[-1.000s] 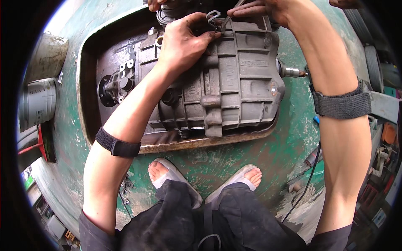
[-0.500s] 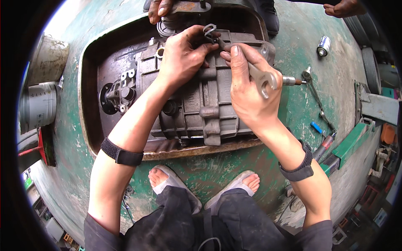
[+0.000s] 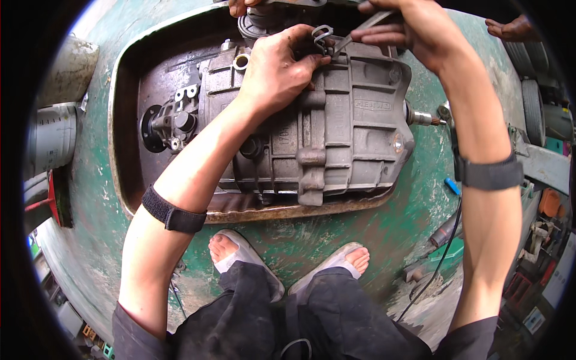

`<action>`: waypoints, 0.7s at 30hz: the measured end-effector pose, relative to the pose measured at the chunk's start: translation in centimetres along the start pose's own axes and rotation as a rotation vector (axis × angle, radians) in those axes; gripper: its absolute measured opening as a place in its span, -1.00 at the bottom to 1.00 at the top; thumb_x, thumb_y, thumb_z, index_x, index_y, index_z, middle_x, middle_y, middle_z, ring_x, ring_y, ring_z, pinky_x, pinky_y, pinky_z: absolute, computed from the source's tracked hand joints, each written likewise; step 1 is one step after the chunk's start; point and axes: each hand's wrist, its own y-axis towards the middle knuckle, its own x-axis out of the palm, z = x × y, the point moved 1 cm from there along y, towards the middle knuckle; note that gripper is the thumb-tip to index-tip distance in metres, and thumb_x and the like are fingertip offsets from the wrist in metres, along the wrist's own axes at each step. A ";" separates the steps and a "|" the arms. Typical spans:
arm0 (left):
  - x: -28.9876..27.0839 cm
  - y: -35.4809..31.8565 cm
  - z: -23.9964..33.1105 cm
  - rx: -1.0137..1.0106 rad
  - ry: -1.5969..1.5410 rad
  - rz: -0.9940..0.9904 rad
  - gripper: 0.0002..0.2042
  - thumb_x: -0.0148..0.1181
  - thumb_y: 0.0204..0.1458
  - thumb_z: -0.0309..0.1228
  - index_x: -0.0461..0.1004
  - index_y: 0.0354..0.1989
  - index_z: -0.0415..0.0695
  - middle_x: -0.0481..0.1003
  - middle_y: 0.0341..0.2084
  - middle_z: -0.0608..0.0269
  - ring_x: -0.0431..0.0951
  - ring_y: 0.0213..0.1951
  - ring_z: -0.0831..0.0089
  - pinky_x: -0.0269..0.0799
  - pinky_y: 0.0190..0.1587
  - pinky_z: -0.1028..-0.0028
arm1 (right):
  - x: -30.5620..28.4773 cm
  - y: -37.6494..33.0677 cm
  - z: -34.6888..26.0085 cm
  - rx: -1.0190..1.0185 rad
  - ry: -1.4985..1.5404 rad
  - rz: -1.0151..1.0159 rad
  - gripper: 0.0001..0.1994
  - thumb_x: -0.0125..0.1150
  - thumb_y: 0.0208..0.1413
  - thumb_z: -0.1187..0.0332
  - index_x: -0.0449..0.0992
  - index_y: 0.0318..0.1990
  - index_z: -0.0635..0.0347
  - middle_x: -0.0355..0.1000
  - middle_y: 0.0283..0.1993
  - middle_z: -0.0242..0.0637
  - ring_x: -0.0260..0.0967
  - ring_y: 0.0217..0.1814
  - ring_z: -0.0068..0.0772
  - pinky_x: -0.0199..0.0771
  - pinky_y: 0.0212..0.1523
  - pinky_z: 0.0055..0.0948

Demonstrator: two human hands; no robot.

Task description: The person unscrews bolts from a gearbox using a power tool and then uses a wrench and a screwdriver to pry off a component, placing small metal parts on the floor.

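Observation:
A grey cast-metal gearbox (image 3: 366, 135) lies on its side in a shallow rust-brown tray (image 3: 129, 186). My left hand (image 3: 276, 75) rests at its far edge, thumb and fingers closed beside a looped metal bracket (image 3: 323, 37). What those fingertips grip is hidden. My right hand (image 3: 420, 36) is beyond the far right of the gearbox, its fingers along a wrench (image 3: 373, 21). The wrench slants down to the left, its lower end close to my left fingertips. The splined shaft (image 3: 429, 118) sticks out of the gearbox's right end.
Another person's hand (image 3: 239, 7) is at the far edge by a round metal part (image 3: 255, 27); a further hand (image 3: 513, 29) shows at the far right. Buckets (image 3: 57, 138) stand left. A blue-handled tool (image 3: 452, 186) and a green metal piece (image 3: 447, 255) lie on the right floor.
My right hand has swung away and to the right, turning the wrench from pointing nearer me to pointing up and right. My left hand stays by the bracket, shifted slightly right in view.

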 end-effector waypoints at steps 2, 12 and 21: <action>0.1 0.0 0.0 0.009 0.037 -0.025 -0.76 0.21 0.08 -0.56 0.52 -0.06 -0.28 0.64 -0.28 0.19 0.58 -0.33 0.62 0.49 -0.34 0.61 | 0.5 0.6 -1.2 0.007 -0.053 0.044 -0.79 -0.01 0.19 0.49 0.41 -0.24 0.58 0.46 -0.40 0.24 0.58 -0.35 0.13 0.74 -0.40 -0.25; -0.1 0.0 0.1 -0.038 -0.034 -0.031 -0.76 0.26 0.10 -0.52 0.52 -0.05 -0.26 0.62 -0.27 0.27 0.54 -0.36 0.68 0.46 -0.44 0.66 | 4.5 -8.6 5.7 -0.697 -0.481 0.200 -0.78 0.04 0.27 0.40 0.49 -0.20 0.45 0.52 -0.24 0.02 0.59 -0.22 -0.17 0.63 -0.19 -0.35; -0.2 0.1 0.0 -0.085 0.013 -0.064 -0.76 0.24 0.13 -0.52 0.51 -0.03 -0.25 0.62 -0.15 0.29 0.58 -0.25 0.68 0.48 -0.41 0.69 | 0.2 -6.9 4.5 -0.298 0.102 0.074 -0.72 -0.03 0.33 0.35 0.42 -0.05 0.48 0.48 -0.07 0.00 0.57 -0.07 0.04 0.65 -0.02 -0.24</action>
